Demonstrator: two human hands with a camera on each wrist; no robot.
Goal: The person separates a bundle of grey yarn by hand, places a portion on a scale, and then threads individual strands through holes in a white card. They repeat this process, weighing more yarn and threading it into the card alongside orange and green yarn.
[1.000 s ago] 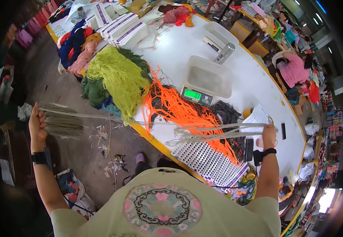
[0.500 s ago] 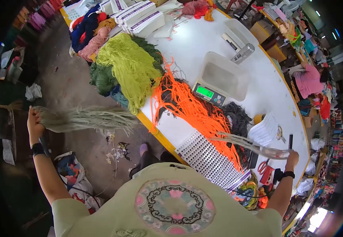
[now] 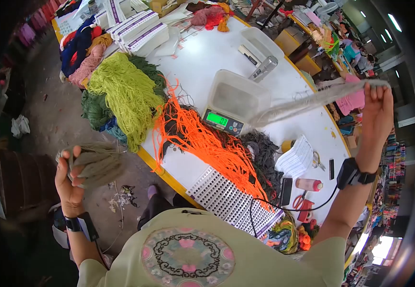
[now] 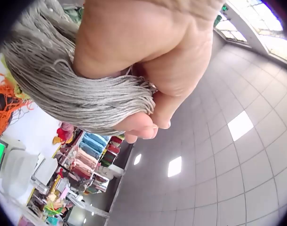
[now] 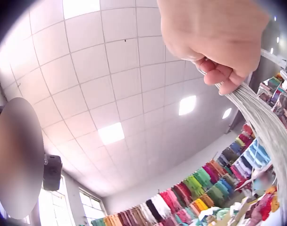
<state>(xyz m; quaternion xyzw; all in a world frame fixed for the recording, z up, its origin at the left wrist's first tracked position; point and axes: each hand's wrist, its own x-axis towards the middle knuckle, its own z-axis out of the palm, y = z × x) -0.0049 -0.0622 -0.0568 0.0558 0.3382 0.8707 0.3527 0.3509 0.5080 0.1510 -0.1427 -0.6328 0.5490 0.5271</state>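
Observation:
In the head view my left hand (image 3: 71, 184) is raised at the left, over the floor beside the table. It grips a thick bundle of grey yarn (image 3: 99, 165); the left wrist view shows the strands (image 4: 87, 101) looped between thumb and fingers. Up at the right, my right hand (image 3: 378, 107) holds one end of a thinner bunch of grey yarn strands (image 3: 312, 101). Those strands trail left over the table, blurred by motion. From the right wrist view, curled fingers (image 5: 223, 80) close round the strands (image 5: 263, 117), which hang down.
On the white table (image 3: 193, 57) lie orange yarn (image 3: 198, 129), lime yarn (image 3: 126, 88), dark yarn (image 3: 260, 148) and a punched sample card (image 3: 231, 201). A lit digital scale (image 3: 221, 122) bears a plastic tray (image 3: 238, 93). Red scissors (image 3: 300, 198) lie near the right. A cable (image 3: 308, 208) runs to my right wrist.
My right hand has swung up and outward, pulling its strands away from the left bundle and off the orange yarn. My left hand has come inward and lower with its bundle now gathered short.

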